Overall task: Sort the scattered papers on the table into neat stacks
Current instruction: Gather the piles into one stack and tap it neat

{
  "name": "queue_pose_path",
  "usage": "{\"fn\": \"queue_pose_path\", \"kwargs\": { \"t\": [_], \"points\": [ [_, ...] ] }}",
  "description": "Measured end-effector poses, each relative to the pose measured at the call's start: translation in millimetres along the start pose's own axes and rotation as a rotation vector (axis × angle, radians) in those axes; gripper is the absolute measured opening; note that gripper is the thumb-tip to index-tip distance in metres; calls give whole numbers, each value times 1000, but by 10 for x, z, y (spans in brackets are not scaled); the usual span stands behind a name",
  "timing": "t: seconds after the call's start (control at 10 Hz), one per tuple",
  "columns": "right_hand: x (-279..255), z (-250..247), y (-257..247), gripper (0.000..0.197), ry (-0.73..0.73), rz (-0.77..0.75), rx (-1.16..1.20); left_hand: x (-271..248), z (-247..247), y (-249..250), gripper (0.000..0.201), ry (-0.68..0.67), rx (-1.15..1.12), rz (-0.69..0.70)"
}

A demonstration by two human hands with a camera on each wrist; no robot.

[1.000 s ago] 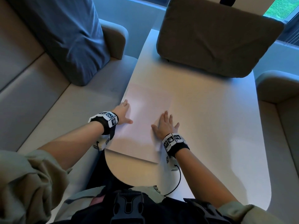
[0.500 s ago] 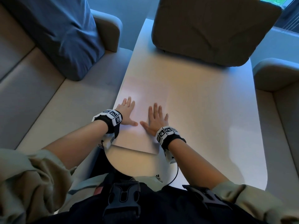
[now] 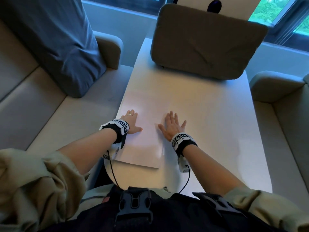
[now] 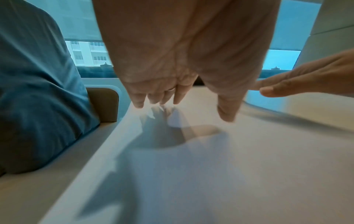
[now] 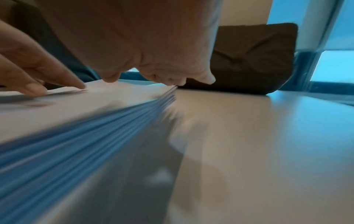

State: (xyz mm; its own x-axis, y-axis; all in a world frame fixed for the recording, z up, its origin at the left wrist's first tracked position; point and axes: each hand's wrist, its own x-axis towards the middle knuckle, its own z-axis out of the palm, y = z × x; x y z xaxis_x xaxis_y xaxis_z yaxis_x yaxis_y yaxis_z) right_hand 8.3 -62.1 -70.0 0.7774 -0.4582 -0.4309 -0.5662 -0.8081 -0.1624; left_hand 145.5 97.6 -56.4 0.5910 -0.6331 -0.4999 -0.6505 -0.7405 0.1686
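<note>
Nearest the camera: black chest harness (image 3: 133,203) and rolled-up olive sleeves (image 3: 38,185). Both forearms reach forward, each wearing a wristband (image 3: 117,127) with black-and-white markers.

Paper stack (image 3: 143,131) lies flat on the white table (image 3: 217,131), at the table's near-left part, left edge roughly along the table edge. Right wrist view shows many sheet edges, roughly flush, blurred.

Left hand (image 3: 131,121): flat on the stack's left side, fingers straight and close together, thumb out to the side, ring visible on one finger. Nothing pinched.

Right hand (image 3: 172,125): flat at the stack's right edge, fingers spread, thumb on the paper; outer fingers look to be over bare table. Nothing gripped.

Hands well apart, bare paper between them.

Farther back: brown cushion (image 3: 205,46) standing at the table's far end. Blue cushion (image 3: 55,42) on the beige sofa (image 3: 33,101) at left; another beige seat (image 3: 280,97) at right. Window (image 3: 275,12) behind.
</note>
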Motion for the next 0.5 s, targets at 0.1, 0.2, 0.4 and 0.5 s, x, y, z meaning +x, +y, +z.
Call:
{"fn": "queue_pose_path", "kwargs": {
  "t": [0.1, 0.2, 0.4, 0.5],
  "points": [
    [31, -351, 347, 74, 3, 83, -4, 116, -220, 285, 72, 25, -20, -49],
    [56, -801, 739, 72, 42, 152, -15, 215, -556, 643, 70, 52, -43, -80],
    [49, -1930, 1452, 71, 236, 212, -57, 255, -1407, 1430, 68, 173, -71, -81],
    [-41, -2498, 1638, 72, 348, 199, -33, 234, -1808, 1801, 67, 285, -85, -50]
  ]
}}
